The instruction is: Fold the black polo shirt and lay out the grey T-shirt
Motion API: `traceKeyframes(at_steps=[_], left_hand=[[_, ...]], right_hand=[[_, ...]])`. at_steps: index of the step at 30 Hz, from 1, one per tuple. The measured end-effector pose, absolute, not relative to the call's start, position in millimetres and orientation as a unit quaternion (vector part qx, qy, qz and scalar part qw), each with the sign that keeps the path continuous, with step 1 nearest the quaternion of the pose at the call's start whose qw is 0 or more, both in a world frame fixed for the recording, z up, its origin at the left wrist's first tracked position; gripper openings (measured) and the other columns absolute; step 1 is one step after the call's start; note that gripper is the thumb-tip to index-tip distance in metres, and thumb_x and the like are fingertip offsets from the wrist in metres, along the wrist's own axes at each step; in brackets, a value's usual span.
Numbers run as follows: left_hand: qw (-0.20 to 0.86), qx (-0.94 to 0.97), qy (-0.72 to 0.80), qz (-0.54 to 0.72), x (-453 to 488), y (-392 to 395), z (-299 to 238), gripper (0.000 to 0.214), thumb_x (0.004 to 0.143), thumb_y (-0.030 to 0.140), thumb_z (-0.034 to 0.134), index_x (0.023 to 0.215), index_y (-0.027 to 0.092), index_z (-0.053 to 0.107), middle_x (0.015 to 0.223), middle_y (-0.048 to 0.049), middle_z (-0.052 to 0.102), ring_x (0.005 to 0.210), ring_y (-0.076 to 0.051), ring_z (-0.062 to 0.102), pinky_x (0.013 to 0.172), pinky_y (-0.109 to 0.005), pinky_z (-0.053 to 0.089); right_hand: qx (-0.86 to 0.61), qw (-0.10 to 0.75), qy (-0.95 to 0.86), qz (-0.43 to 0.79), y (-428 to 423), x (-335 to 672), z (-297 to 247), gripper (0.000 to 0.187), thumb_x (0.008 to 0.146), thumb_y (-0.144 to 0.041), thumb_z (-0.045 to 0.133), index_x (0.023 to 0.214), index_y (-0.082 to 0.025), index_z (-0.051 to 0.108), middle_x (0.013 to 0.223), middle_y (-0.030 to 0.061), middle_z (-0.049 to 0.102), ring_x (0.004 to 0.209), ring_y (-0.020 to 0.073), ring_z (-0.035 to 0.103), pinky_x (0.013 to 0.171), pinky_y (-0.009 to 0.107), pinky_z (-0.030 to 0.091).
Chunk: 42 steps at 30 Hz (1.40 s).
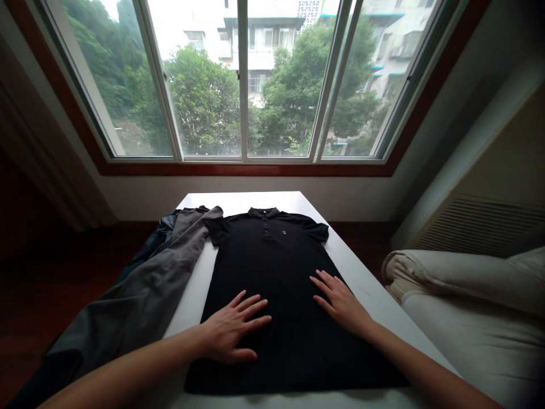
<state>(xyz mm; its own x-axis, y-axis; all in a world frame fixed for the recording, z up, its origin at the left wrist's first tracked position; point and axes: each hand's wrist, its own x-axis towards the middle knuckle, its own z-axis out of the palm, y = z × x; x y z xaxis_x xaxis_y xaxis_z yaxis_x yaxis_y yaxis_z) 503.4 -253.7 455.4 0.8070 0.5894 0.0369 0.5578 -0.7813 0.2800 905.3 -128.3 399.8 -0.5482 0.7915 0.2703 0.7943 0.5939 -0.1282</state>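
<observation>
A: Head cam: where's the polo shirt (272, 267)?
B: Flat on white table (346, 258), collar (264, 213) at far end. L hand (227, 332) & R hand (340, 301) spread on it, no grip.
A: Handling?
B: Prob. light, soft, limp, not fragile. Best hold: shoulders (293, 220) or hem (298, 388) corners, IMO.

Left hand (227, 332) and right hand (343, 304) face palm-down, fingers (258, 324) spread.

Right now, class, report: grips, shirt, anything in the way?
Left grip and right grip open, palms down. Black polo shirt spread front-up on white table. Grey garment beside it, left.
</observation>
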Motion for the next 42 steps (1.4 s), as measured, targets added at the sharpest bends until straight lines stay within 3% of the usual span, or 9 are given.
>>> traceKeyframes(at_steps=[8,13,17,23,28,31,36,42], left_hand=[[0.145,0.939,0.307,0.052,504.0,-256.5,458.3,0.088,0.093,0.063,0.059,0.164,0.029,0.023,0.171,-0.0106,0.012,0.157,-0.037,0.013,0.125,-0.061,0.005],[0.156,0.938,0.308,0.042,510.4,-250.9,460.6,0.089,0.091,0.062,0.062,0.164,0.029,0.023,0.171,-0.0114,0.013,0.157,-0.038,0.014,0.125,-0.062,0.007],[0.172,0.947,0.267,0.043,540.4,-245.0,467.3,0.086,0.093,0.061,0.060,0.164,0.027,0.026,0.170,-0.0134,0.016,0.156,-0.039,0.016,0.124,-0.063,0.009],[0.175,0.965,0.186,0.065,610.3,-249.2,477.4,0.076,0.099,0.059,0.050,0.162,0.024,0.028,0.170,-0.0133,0.019,0.156,-0.035,0.017,0.125,-0.060,0.014],[0.172,0.973,0.138,0.063,642.3,-254.6,466.2,0.073,0.101,0.056,0.049,0.162,0.021,0.029,0.170,-0.0130,0.020,0.157,-0.035,0.014,0.125,-0.062,0.009],[0.179,0.973,0.129,0.062,644.7,-256.4,461.2,0.074,0.102,0.057,0.045,0.163,0.020,0.027,0.170,-0.0114,0.019,0.158,-0.033,0.009,0.125,-0.062,0.005],[0.178,0.976,0.115,0.049,638.8,-263.4,464.3,0.069,0.104,0.050,0.042,0.164,0.019,0.025,0.170,-0.0092,0.019,0.158,-0.030,0.007,0.126,-0.060,0.006],[0.190,0.973,0.120,0.049,638.5,-267.3,467.5,0.066,0.104,0.049,0.040,0.163,0.021,0.027,0.169,-0.0082,0.023,0.158,-0.029,0.011,0.127,-0.059,0.007]], right_hand=[[-0.447,0.174,-0.877,0.017,-132.9,905.8,400.2,0.056,0.100,-0.056,0.050,0.153,-0.035,0.048,0.163,0.0054,0.038,0.149,0.0313,0.037,0.122,0.059,0.029],[-0.460,0.234,-0.854,0.063,-100.8,912.0,420.2,0.037,0.099,-0.049,0.052,0.124,-0.029,0.071,0.138,0.0065,0.064,0.126,0.0272,0.061,0.110,0.044,0.047],[-0.547,0.293,-0.781,0.076,-35.1,929.3,438.1,0.032,0.096,-0.043,0.052,0.112,-0.025,0.074,0.115,0.0061,0.074,0.106,0.0246,0.069,0.096,0.036,0.052],[-0.717,0.253,-0.644,0.083,65.1,949.3,444.5,0.045,0.092,-0.049,0.056,0.122,-0.018,0.071,0.116,0.0144,0.073,0.105,0.0294,0.068,0.089,0.036,0.051],[-0.778,0.219,-0.586,0.063,102.2,933.1,444.4,0.063,0.087,-0.066,0.058,0.124,-0.017,0.072,0.129,0.0240,0.063,0.117,0.0393,0.061,0.093,0.051,0.049],[-0.789,0.214,-0.575,0.033,112.3,916.1,441.8,0.059,0.081,-0.063,0.066,0.118,-0.017,0.074,0.130,0.0251,0.060,0.123,0.0426,0.055,0.097,0.057,0.046],[-0.767,0.263,-0.578,0.090,124.0,898.4,438.9,0.037,0.082,-0.038,0.066,0.114,-0.021,0.071,0.119,0.0165,0.068,0.111,0.0334,0.063,0.092,0.043,0.049],[-0.744,0.332,-0.574,0.089,125.1,897.6,443.3,0.032,0.083,-0.028,0.060,0.113,-0.019,0.063,0.111,0.0136,0.071,0.102,0.0289,0.065,0.089,0.035,0.048]])
